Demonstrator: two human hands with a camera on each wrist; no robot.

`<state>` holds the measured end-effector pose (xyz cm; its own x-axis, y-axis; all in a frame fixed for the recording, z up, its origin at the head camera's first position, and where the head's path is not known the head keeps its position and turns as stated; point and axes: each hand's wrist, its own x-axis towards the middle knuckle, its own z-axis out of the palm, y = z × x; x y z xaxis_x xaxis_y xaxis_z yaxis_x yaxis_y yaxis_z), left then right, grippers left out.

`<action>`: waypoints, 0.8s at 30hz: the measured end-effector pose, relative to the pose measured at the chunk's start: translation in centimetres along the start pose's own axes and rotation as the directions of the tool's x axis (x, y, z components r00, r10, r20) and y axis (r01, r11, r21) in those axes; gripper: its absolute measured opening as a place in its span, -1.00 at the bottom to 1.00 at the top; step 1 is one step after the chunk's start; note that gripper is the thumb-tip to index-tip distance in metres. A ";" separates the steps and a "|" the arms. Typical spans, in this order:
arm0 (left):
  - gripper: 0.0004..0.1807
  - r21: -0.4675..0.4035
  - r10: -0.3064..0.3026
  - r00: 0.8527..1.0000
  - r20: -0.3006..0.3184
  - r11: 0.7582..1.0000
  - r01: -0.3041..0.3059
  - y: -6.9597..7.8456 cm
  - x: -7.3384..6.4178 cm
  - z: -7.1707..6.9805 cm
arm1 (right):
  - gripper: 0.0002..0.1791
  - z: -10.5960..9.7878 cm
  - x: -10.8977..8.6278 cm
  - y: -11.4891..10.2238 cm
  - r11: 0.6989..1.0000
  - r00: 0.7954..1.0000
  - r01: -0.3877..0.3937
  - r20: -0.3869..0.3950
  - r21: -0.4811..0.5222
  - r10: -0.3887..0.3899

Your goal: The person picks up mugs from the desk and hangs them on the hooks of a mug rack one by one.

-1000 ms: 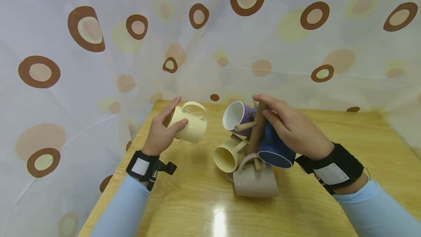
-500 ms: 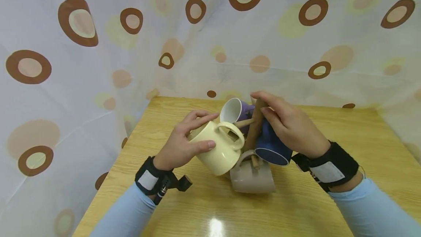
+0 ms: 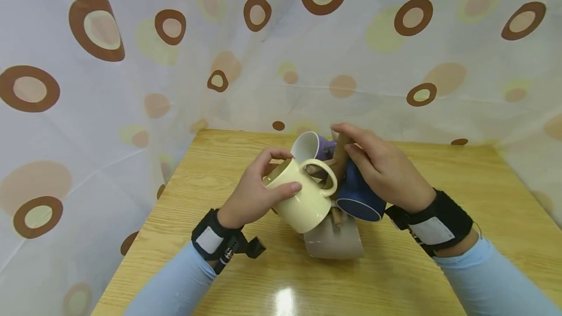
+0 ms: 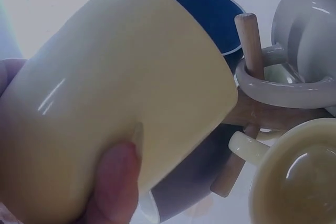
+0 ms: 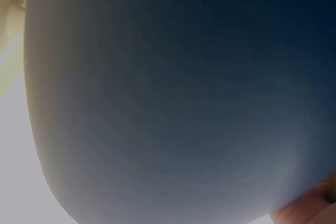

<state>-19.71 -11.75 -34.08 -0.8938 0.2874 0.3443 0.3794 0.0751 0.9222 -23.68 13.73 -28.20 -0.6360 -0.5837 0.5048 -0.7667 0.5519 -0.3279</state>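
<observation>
My left hand point(image 3: 250, 196) holds a cream mug point(image 3: 303, 204) tilted, thumb on its side and fingers at its rim. The mug's handle is in front of a peg of a wooden mug tree point(image 3: 341, 151); whether the peg passes through it I cannot tell. My right hand point(image 3: 391, 174) grips the top of the tree's post. On the tree hang a purple mug point(image 3: 324, 146) with a white inside, a blue mug point(image 3: 357, 191) below my right hand, and a grey mug point(image 3: 335, 240). Another cream mug point(image 4: 299, 182) shows in the left wrist view, hidden from the head view.
The tree stands on a light wooden table point(image 3: 237, 277). Behind and to the left hangs a pale curtain point(image 3: 263, 62) with brown and yellow ring patterns. The blue mug fills most of the right wrist view.
My left hand has brought the cream mug rightward to the tree, in front of the other cream mug, then slightly further right toward the peg. My right hand keeps its grip on the post.
</observation>
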 end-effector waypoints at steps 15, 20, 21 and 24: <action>-0.44 0.208 0.011 0.999 -0.044 0.978 -0.001 1.8 0.4 1.0 | -0.50 0.2 0.2 -0.3 1.000 1.000 0.014 -0.023 -0.017 -0.015; -0.39 0.245 0.028 0.999 -0.042 0.969 -0.017 -0.1 1.0 1.0 | -0.46 0.1 0.1 -0.2 1.000 0.999 0.027 -0.024 -0.007 -0.027; -0.38 0.251 0.033 0.999 -0.038 0.968 -0.023 -0.3 1.0 1.0 | -0.45 0.1 0.1 -0.1 0.999 0.999 0.032 -0.026 -0.003 -0.032; -0.35 0.276 0.057 0.998 -0.031 0.960 -0.046 -0.6 0.9 1.0 | -0.38 0.0 -0.1 -0.1 0.999 0.998 0.050 -0.028 0.009 -0.050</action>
<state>-20.52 -10.59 -34.46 -0.8776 0.2618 0.4016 0.4718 0.3225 0.8206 -23.59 13.73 -28.22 -0.5944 -0.5934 0.5428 -0.7984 0.5164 -0.3097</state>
